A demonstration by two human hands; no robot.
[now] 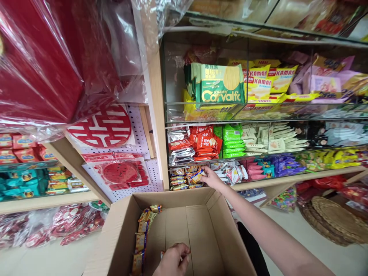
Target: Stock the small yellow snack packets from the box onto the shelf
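Observation:
My right hand reaches to the bottom shelf, its fingers closed on a gold-and-blue snack packet. Similar packets lie stacked beside it behind the glass edge. Below, my left hand is inside an open cardboard box, fingers curled together. A small coloured edge shows by that hand; whatever it holds, if anything, is hidden. Along the box's left wall runs a row of gold-and-blue snack packets.
Above are red packets, green packets and Carvalfo packs. A wooden upright divides the shelving. Red items in clear plastic hang at upper left. Woven trays sit at lower right.

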